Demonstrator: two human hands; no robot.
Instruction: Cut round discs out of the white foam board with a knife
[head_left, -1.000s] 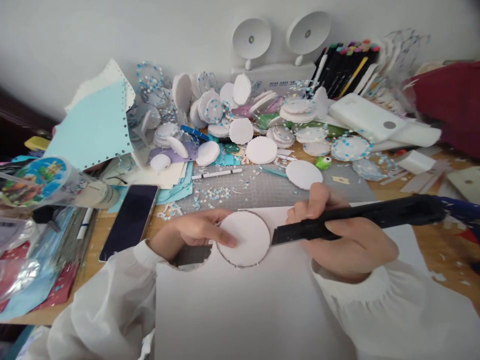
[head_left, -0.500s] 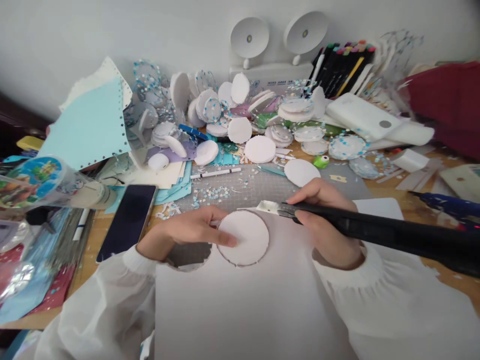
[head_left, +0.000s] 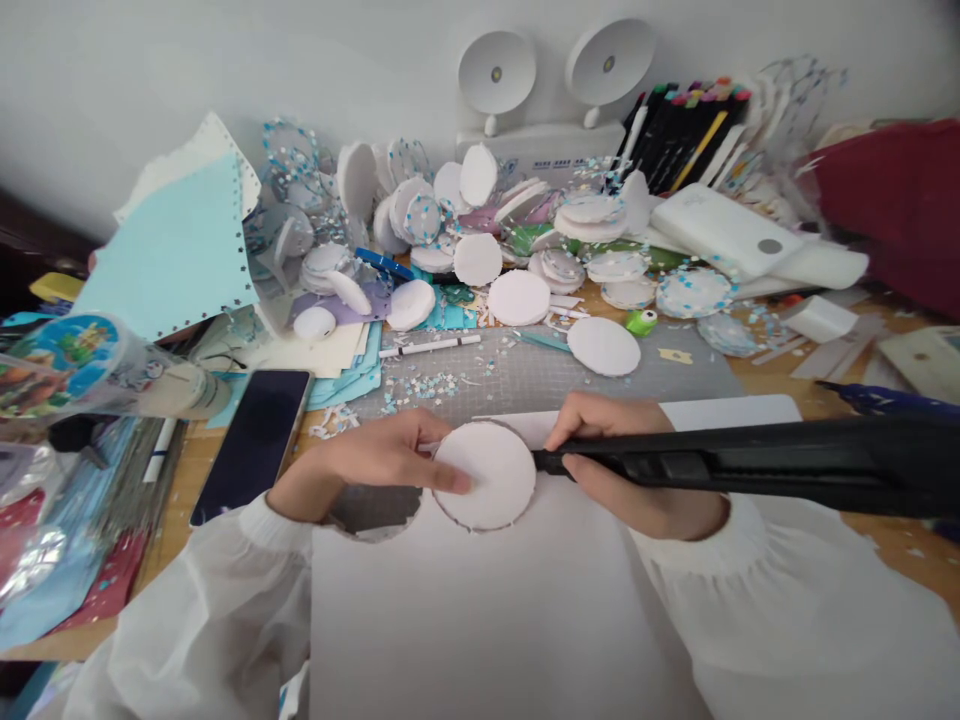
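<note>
A white round disc (head_left: pixel 487 475) lies over a large white sheet (head_left: pixel 480 610). My left hand (head_left: pixel 401 462) is closed on the disc's left side, with its thumb on the face and the other fingers partly hidden. At the disc's right edge, my right hand (head_left: pixel 622 460) grips a black utility knife (head_left: pixel 750 462) with a slider on its handle. The knife's front end meets the rim; its blade does not show. A rounded cut-out gap (head_left: pixel 379 510) in the sheet, left of the disc, shows the grey mat below.
Beyond my hands, a grey cutting mat (head_left: pixel 487 370) holds a loose white disc (head_left: pixel 604 346), a pen (head_left: pixel 430 346) and paper scraps. Several discs are heaped along the wall below a twin lamp (head_left: pixel 497 72). A phone (head_left: pixel 253 445) lies left; a power bank (head_left: pixel 724 232) sits right.
The knife has come down and left from above the disc to its right edge, its metal front no longer showing. My left hand stays on the disc.
</note>
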